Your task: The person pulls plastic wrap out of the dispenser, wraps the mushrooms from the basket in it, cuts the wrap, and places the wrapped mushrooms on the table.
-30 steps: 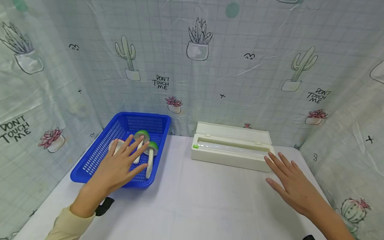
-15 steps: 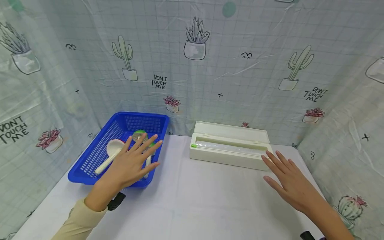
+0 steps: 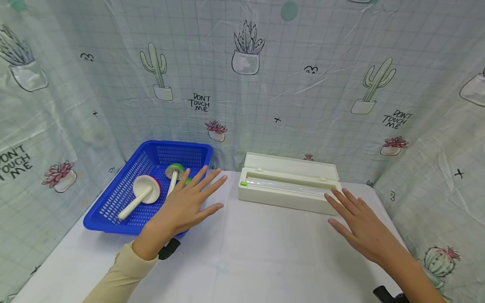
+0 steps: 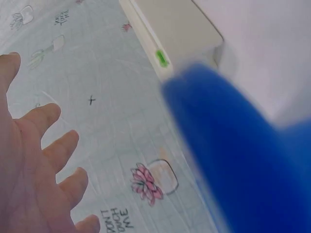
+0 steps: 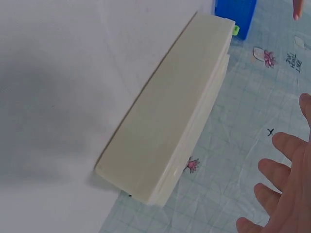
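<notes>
No grip rn: L hand [image 3: 185, 206] & R hand [image 3: 360, 231] are holding nothing, fingers apart. Mushroom things [image 3: 145, 189] are lying in the blue basket [image 3: 178, 153]; L wrist dipping could be snagging its rim, hand's hovering by its right edge. Right of basket, R hand dropping could be bumping the white box [image 3: 284, 198]; it's hovering back-up.

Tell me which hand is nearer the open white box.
Right. The right hand is by the right end of the white box; the left hand is farther off, near the blue basket.
</notes>
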`<state>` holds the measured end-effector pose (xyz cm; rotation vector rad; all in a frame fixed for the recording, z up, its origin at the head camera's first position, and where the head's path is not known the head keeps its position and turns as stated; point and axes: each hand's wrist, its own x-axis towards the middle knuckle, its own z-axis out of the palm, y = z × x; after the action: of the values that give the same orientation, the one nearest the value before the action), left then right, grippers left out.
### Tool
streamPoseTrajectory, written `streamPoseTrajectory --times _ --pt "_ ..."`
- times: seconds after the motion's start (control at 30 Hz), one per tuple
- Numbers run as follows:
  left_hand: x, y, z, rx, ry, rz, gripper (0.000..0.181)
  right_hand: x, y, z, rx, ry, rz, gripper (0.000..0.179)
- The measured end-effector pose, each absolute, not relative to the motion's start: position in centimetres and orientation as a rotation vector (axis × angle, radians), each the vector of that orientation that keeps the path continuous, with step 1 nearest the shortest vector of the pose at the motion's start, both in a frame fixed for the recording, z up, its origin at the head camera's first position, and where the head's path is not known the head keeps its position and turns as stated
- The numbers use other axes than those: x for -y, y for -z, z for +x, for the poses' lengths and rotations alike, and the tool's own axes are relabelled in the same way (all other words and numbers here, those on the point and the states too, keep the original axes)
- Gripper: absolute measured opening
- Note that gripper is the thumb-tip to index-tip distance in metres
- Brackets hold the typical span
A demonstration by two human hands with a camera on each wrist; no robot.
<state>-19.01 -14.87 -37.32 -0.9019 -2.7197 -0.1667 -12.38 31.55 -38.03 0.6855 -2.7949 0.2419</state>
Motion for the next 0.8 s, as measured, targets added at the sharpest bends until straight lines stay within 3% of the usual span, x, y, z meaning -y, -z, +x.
streamPoseTrajectory --times 0.47,0.8 --pt "11.5 36.5 -20.3 2.679 0.222 -0.938 0.068 -31.2 37.7 -13.3 2.773 -0.253 0.732 0.061" --pt "9.8 36.5 -21.1 2.685 0.295 -0.933 0.066 -30.6 37.1 -14.2 2.780 -0.301 0.703 0.047"
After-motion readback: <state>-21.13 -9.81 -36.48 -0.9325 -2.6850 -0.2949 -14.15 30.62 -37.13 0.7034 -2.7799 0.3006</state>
